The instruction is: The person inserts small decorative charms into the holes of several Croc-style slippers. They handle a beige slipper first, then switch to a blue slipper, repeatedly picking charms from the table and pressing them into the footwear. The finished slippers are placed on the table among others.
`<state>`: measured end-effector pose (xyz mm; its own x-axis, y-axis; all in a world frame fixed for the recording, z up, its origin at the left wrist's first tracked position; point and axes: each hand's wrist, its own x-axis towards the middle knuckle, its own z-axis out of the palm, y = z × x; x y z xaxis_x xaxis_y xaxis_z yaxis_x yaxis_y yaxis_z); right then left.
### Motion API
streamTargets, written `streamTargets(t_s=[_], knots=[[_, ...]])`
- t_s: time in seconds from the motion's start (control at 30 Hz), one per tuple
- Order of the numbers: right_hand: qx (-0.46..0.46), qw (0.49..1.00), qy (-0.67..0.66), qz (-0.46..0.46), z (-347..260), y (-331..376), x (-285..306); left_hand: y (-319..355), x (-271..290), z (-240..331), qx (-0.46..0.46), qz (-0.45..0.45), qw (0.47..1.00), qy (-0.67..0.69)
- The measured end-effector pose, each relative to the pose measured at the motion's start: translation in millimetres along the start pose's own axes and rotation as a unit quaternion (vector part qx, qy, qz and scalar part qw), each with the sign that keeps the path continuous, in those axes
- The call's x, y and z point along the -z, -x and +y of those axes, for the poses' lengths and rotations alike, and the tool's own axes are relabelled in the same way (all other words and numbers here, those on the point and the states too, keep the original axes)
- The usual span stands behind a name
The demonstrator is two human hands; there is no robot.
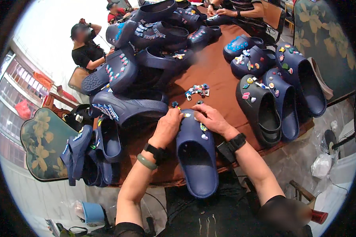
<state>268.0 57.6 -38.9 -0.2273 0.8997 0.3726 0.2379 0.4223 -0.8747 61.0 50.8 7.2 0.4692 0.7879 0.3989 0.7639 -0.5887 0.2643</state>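
A navy clog lies in front of me, its toe on the table and its open heel toward my body. My left hand is closed at the left side of the toe, fingertips pinched by a tiny yellow-and-red charm. On the other side, my right hand grips the toe, thumb on top and fingers curled over the edge. White and colourful charms sit on the clog's upper. Just past the toe, a cluster of small loose charms lies on the brown cloth.
Many decorated navy clogs are piled at the left and far left. Several more, including a black clog, stand along the right edge. Other people sit around the table; one person's hands work at the far side. A blue bin is on the floor.
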Motion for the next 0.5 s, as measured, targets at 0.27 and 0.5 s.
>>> streamTargets(t_s=[0.27, 0.5], knots=[[-0.122, 0.976, 0.04, -0.175, 1.3, -27.2, 4.6, 6.5, -17.8, 5.7, 0.018, 0.012, 0.997, -0.075], [-0.06, 0.971, 0.113, -0.204, -19.0, -34.2, 7.3, 7.7, -24.4, -2.8, 0.008, 0.045, 0.993, -0.111]])
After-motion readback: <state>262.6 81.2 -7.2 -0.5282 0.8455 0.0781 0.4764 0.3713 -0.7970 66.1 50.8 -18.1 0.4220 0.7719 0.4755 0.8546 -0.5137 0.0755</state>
